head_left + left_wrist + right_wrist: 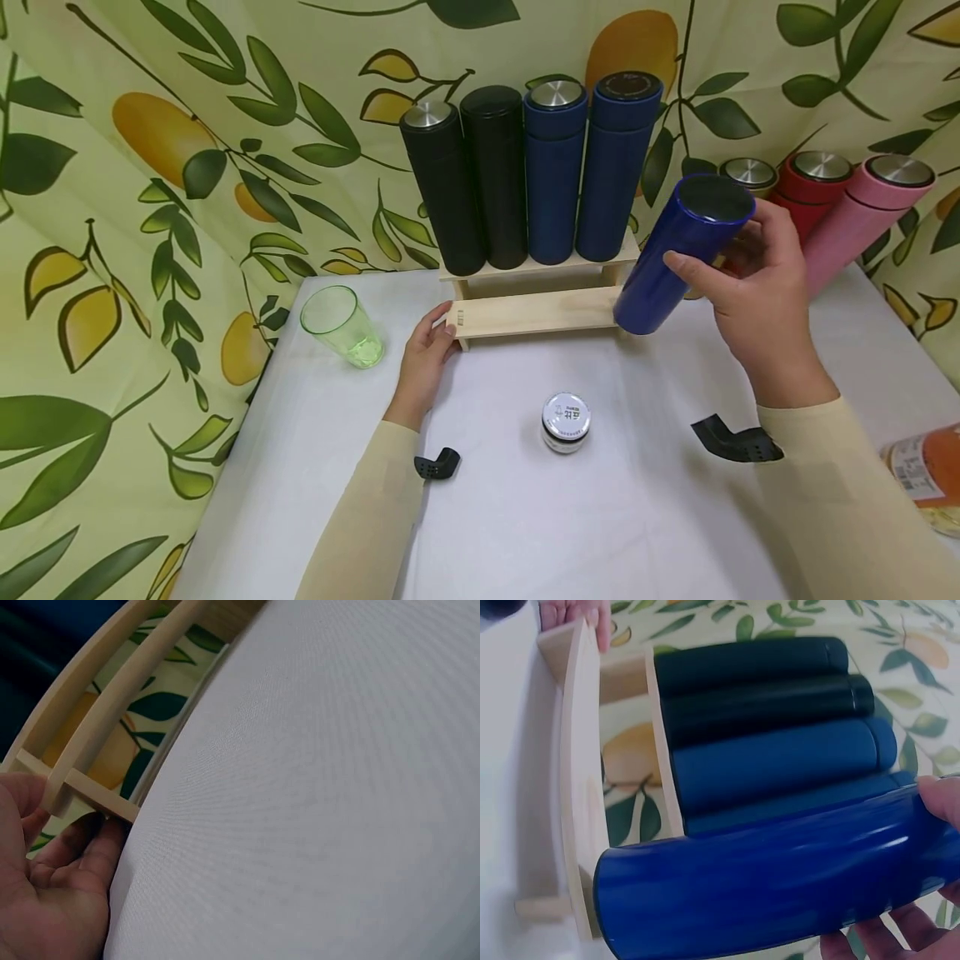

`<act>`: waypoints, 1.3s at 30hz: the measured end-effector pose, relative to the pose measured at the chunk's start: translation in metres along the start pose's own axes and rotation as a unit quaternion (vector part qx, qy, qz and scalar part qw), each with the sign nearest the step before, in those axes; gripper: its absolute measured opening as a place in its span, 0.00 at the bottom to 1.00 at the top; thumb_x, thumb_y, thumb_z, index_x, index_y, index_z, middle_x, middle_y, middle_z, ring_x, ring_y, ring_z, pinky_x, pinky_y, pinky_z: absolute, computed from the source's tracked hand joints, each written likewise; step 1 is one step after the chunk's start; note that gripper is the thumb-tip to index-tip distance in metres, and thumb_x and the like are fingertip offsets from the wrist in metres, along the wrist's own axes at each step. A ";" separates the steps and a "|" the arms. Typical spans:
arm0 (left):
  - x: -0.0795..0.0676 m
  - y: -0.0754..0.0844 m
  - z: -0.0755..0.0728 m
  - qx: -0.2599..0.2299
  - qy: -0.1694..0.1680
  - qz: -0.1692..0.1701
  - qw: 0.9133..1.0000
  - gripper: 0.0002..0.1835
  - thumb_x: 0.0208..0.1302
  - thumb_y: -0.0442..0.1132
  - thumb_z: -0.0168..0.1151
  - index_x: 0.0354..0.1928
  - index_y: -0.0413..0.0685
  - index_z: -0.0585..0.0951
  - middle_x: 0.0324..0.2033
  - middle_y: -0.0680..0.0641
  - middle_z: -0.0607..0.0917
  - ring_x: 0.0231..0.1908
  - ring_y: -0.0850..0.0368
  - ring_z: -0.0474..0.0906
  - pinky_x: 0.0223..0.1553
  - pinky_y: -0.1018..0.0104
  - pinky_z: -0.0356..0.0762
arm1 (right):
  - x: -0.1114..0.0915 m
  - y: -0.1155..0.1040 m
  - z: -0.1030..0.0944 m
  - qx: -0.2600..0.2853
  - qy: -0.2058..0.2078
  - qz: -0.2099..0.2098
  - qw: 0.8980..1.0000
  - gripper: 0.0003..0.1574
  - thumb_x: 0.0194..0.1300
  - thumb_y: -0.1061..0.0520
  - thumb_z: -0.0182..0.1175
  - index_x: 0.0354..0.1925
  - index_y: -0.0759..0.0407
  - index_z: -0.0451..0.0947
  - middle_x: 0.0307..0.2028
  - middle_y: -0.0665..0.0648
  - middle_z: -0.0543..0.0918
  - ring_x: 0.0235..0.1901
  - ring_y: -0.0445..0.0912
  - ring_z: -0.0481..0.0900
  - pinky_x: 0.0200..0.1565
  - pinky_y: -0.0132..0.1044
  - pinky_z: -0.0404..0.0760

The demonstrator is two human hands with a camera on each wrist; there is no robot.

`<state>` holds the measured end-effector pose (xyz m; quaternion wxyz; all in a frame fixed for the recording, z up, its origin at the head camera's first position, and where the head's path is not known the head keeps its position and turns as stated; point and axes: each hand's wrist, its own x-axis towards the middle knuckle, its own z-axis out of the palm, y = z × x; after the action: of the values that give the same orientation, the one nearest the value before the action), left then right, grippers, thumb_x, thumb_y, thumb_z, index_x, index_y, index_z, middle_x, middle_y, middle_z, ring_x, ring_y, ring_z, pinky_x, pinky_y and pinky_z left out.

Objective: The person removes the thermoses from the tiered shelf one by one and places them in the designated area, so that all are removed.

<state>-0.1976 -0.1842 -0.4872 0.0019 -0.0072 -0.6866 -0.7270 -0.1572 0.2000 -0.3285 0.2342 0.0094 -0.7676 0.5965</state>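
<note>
- The right hand (761, 308) is gripping the blue bottle (658, 271), looking stiff and slick; mid-body is likely suiting a hold.
- The left hand (427, 362), partly hidden, is seemingly pinching the wooden rack (536, 313).

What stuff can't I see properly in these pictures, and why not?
- Head view: most of the yellowish flask's body, hidden behind the blue flask and right hand.
- Head view: the rest of the orange container, cut off by the right edge.
- Head view: the finest print on the jar lid, too small.
- Right wrist view: the blue flask's top end, cut off by the right edge.
</note>
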 end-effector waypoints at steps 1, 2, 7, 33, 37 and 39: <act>0.000 0.000 0.000 0.002 0.001 -0.001 1.000 0.25 0.86 0.37 0.55 0.80 0.54 0.73 0.70 0.40 0.79 0.68 0.48 0.78 0.65 0.60 0.79 | 0.001 0.002 -0.003 -0.004 0.006 0.003 1.000 0.46 0.68 0.63 0.76 0.76 0.42 0.70 0.67 0.52 0.78 0.62 0.49 0.78 0.64 0.39 0.78; 0.000 0.000 0.000 0.004 0.003 -0.003 1.000 0.25 0.86 0.37 0.55 0.80 0.54 0.73 0.70 0.40 0.79 0.68 0.49 0.78 0.65 0.60 0.79 | 0.001 0.004 -0.005 -0.008 0.013 0.006 1.000 0.46 0.68 0.63 0.76 0.77 0.42 0.70 0.66 0.52 0.78 0.62 0.49 0.78 0.64 0.39 0.78; 0.000 0.001 0.000 0.009 0.003 -0.004 1.000 0.25 0.86 0.38 0.55 0.80 0.55 0.73 0.70 0.41 0.79 0.68 0.50 0.78 0.65 0.61 0.79 | 0.004 0.014 -0.014 -0.032 0.039 0.016 0.999 0.46 0.68 0.62 0.76 0.77 0.42 0.69 0.65 0.49 0.78 0.61 0.46 0.78 0.66 0.39 0.77; -0.001 0.001 0.001 -0.009 -0.004 0.001 1.000 0.25 0.87 0.36 0.54 0.80 0.52 0.72 0.70 0.38 0.79 0.69 0.47 0.77 0.67 0.58 0.78 | 0.019 0.064 -0.005 -0.044 0.016 0.093 0.995 0.46 0.73 0.53 0.74 0.80 0.39 0.63 0.72 0.53 0.73 0.68 0.48 0.74 0.73 0.40 0.71; -0.001 0.002 0.001 -0.002 0.000 -0.002 1.000 0.25 0.87 0.36 0.54 0.80 0.53 0.73 0.70 0.39 0.79 0.69 0.49 0.77 0.67 0.59 0.78 | 0.019 0.067 -0.004 -0.051 -0.008 0.088 0.995 0.46 0.75 0.52 0.72 0.81 0.38 0.61 0.74 0.56 0.71 0.69 0.50 0.73 0.73 0.42 0.71; -0.002 0.002 0.001 0.003 0.002 -0.003 1.000 0.25 0.87 0.37 0.54 0.80 0.54 0.73 0.70 0.40 0.79 0.69 0.50 0.77 0.67 0.60 0.77 | 0.019 0.067 -0.003 -0.053 -0.017 0.085 0.995 0.46 0.76 0.51 0.72 0.82 0.38 0.60 0.74 0.57 0.71 0.69 0.51 0.73 0.73 0.43 0.70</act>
<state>-0.1960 -0.1831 -0.4853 0.0008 -0.0036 -0.6886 -0.7251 -0.1933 0.2268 -0.3823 0.1699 -0.0588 -0.7998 0.5727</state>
